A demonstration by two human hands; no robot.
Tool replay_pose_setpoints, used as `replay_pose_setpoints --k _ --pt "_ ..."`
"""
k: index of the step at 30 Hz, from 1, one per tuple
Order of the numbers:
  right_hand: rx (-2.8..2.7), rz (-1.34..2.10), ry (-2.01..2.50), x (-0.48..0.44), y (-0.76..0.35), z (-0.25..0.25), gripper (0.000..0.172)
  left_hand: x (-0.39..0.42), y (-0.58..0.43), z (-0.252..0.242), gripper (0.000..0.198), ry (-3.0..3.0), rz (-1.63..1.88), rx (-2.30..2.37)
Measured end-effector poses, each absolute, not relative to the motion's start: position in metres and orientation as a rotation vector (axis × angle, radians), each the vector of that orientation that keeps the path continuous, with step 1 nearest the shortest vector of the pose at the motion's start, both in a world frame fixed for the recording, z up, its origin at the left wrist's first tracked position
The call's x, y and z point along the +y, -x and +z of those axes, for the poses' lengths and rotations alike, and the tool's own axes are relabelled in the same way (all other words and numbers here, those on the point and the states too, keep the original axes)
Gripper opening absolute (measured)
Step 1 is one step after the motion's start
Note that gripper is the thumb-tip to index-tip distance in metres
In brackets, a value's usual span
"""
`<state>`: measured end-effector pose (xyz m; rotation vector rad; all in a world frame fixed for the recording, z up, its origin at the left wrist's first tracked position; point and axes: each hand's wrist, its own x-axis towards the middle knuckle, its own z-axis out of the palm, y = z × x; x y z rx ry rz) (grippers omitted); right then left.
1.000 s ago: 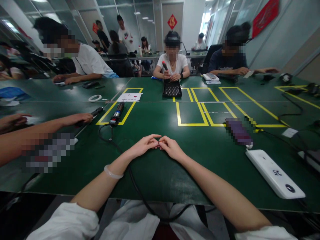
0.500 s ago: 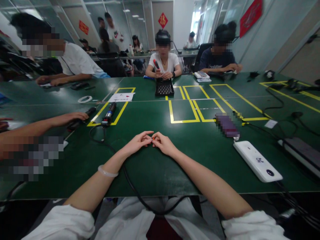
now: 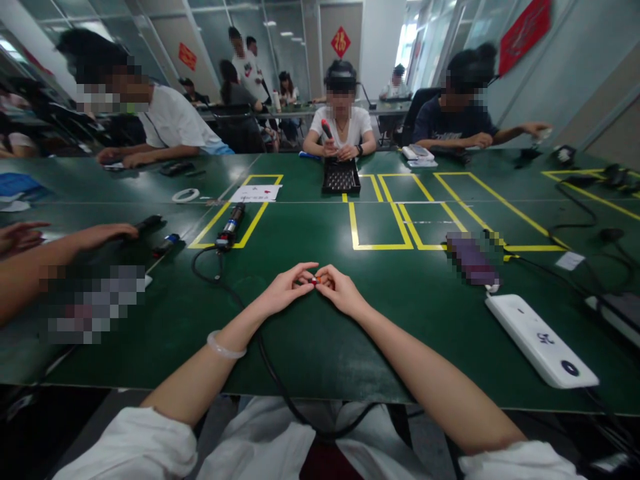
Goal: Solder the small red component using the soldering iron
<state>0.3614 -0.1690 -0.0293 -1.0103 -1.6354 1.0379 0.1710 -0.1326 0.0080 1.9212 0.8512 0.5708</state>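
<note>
Over the green table [image 3: 320,353], my left hand [image 3: 291,287] and my right hand [image 3: 340,289] meet at their fingertips. Between them they pinch a small red, white and orange object [image 3: 315,282], mostly hidden by the fingers; its kind is too small to tell. Both thumbs press against it from the near side. A pale bracelet [image 3: 226,345] circles my left wrist. Beyond my hands to the left, a black cylindrical device [image 3: 231,227] with a cable lies inside a yellow tape outline.
A white power bank [image 3: 543,341] and a blurred purple phone [image 3: 473,259] lie at right. A black cable [image 3: 273,380] crosses beneath my left forearm. Another person's arm [image 3: 85,248] reaches in from the left. Across the table, a person works over a black tray [image 3: 341,179].
The view has turned slightly left. More red and white of the small object shows between my fingertips. The person at far right has stretched an arm out; the neighbour's hand at left has shifted leftward.
</note>
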Motion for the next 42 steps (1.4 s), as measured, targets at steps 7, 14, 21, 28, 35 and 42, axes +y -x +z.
replay_pose_setpoints --k 7,14,21,28,35,42 --pt "-1.658 1.046 1.006 -0.167 -0.361 -0.030 0.012 -0.138 -0.169 0.012 0.032 -2.062 0.617 0.908" --pt "-1.646 1.071 1.007 -0.165 -0.362 -0.034 0.014 -0.142 -0.169 0.014 0.026 -2.196 0.625 0.946" --pt "-1.603 1.146 1.006 -0.165 -0.362 -0.035 0.018 -0.144 -0.168 0.019 0.027 -2.269 0.556 0.990" --pt "-1.626 1.144 0.993 -0.162 -0.365 -0.033 0.029 -0.145 -0.171 0.020 0.032 -2.173 0.563 0.940" --pt "-1.623 1.168 0.988 -0.159 -0.366 -0.035 0.034 -0.143 -0.170 0.018 0.029 -2.125 0.598 0.928" --pt "-1.516 1.185 0.976 -0.165 -0.363 -0.031 0.030 -0.141 -0.168 0.017 0.027 -2.138 0.606 0.976"
